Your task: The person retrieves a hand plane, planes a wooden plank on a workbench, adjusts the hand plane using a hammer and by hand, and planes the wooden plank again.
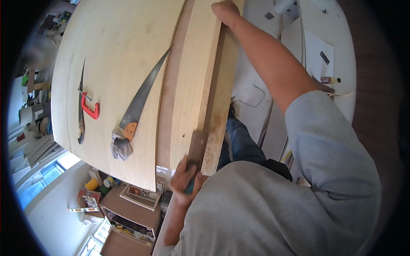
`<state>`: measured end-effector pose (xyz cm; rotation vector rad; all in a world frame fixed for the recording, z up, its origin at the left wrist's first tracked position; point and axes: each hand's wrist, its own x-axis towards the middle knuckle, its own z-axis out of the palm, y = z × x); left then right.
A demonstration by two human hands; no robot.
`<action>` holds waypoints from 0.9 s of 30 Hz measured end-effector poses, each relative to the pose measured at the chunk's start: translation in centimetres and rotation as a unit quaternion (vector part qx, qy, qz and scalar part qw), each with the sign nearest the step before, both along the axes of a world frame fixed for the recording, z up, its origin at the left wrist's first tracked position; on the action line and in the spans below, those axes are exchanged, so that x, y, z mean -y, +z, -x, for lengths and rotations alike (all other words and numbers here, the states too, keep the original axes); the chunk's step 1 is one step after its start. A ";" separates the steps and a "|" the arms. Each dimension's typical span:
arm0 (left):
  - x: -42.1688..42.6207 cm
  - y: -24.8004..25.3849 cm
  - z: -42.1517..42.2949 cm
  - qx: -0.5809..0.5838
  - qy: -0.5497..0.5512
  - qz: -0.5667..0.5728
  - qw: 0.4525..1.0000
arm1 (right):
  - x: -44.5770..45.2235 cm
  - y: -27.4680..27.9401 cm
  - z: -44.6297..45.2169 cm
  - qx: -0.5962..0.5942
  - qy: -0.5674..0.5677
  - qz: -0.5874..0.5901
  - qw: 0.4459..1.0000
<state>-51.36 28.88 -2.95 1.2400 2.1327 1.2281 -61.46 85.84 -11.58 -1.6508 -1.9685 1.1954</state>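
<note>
My left hand (184, 181) is closed around the teal handle of a flat-bladed hand tool (198, 147). Motion blurs the tool, so its exact kind is unclear. Its blade lies along the edge of a long pale wooden board (194, 85), near the end closest to me. At the board's far end my right hand (226, 12) grips the edge, fingers curled over it. A hand saw (143, 96) with a wooden handle partly wrapped in plastic rests on the large plywood panel (115, 51) to the left. Beside it are a red C-clamp (90, 106) and a narrower saw (81, 111).
A brown cabinet (132, 205) stands below the panel's near-left corner, with a wooden frame on top. To the right, a white surface (341, 25) carries a small bottle (329, 80) and a dark object (324, 57). My legs (243, 141) are beside the board.
</note>
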 end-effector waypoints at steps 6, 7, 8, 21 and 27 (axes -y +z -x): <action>-14.3 -3.4 5.5 -0.065 -0.004 -0.065 0.996 | -0.4 -0.8 0.8 0.037 0.009 -0.024 0.999; -19.7 -4.0 7.5 -0.081 -0.015 -0.104 0.991 | -0.1 -0.5 0.6 0.034 0.011 -0.001 0.999; -24.5 -3.5 8.8 -0.038 -0.003 -0.098 0.994 | 0.0 0.3 0.1 0.031 0.012 0.020 0.999; -4.2 -0.1 0.8 -0.026 -0.004 -0.010 1.000 | -0.6 -0.4 0.0 -0.011 0.001 -0.017 1.000; -5.4 -0.8 2.4 -0.044 -0.024 -0.042 0.998 | 0.5 0.6 -0.2 -0.027 -0.033 -0.024 0.999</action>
